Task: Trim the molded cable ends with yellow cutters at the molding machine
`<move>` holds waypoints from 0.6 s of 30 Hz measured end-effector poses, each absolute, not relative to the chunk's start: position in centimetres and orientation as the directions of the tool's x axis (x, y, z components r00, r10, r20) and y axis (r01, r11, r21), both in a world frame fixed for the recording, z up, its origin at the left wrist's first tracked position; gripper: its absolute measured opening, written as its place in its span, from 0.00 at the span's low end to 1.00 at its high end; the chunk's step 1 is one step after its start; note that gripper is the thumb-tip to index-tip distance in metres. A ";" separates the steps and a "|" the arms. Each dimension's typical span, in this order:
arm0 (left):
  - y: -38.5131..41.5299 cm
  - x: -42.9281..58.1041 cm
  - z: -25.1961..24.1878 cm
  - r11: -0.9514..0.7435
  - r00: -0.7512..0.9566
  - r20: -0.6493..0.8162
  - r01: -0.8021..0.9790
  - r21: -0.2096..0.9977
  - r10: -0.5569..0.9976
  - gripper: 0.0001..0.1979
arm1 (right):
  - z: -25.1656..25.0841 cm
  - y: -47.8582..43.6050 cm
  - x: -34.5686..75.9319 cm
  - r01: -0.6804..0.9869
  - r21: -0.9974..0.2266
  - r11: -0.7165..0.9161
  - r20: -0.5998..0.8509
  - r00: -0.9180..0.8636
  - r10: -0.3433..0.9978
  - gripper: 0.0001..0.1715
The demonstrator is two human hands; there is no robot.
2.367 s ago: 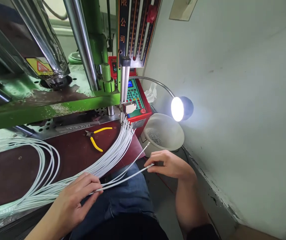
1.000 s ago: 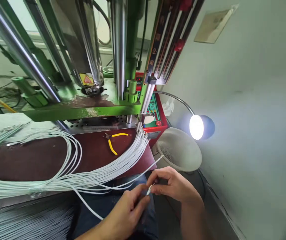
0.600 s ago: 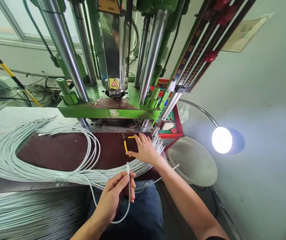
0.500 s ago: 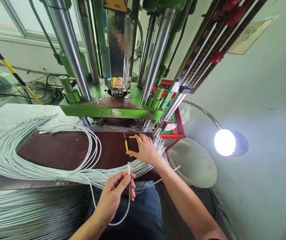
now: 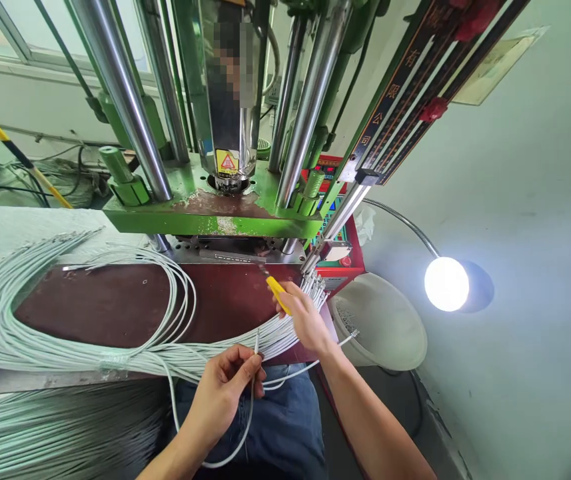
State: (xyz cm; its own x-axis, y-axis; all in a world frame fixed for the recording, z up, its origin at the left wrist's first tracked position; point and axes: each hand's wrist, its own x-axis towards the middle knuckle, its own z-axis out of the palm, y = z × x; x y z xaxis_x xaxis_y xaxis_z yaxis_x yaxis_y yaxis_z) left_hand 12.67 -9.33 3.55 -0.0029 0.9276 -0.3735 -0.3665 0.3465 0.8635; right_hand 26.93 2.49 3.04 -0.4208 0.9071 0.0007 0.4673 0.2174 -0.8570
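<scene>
Just above the person's lap (image 5: 288, 423), a white cable (image 5: 257, 341) points its end upward, pinched in the left hand (image 5: 229, 381) between thumb and fingers. It looks light and bendy, its slack drooping in a loop; the tip seems stiffer and perhaps easily damaged, so just below it is a sensible hold. Nearby, the right hand (image 5: 306, 320) grasps the pliers (image 5: 279, 295) by their yellow handles, probably rigid, heavier and not slippery there. Beyond lie the bundle of cables (image 5: 150, 359) and the brown table (image 5: 230, 300).
</scene>
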 end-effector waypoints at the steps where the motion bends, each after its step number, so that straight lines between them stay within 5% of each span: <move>1: -9.3 12.6 3.5 0.353 0.022 -0.374 -0.386 0.852 0.927 0.17 | 3.1 1.7 27.8 0.338 -0.927 0.163 -0.020 -0.479 0.878 0.26; 4: -9.1 12.6 3.3 0.360 0.080 -0.359 -0.404 0.841 0.930 0.17 | 2.9 -0.4 29.9 -0.145 -0.977 -0.159 -0.032 -0.632 0.774 0.23; 6: -9.0 12.8 3.2 0.355 0.092 -0.347 -0.385 0.852 0.933 0.17 | 2.7 -1.4 30.3 -0.277 -0.915 -0.292 -0.054 -0.635 0.771 0.21; 18: -8.8 13.6 3.5 0.375 0.174 -0.352 -0.124 0.919 0.920 0.25 | 3.3 -2.3 28.8 -0.053 -0.983 -0.176 -0.132 -0.464 0.876 0.19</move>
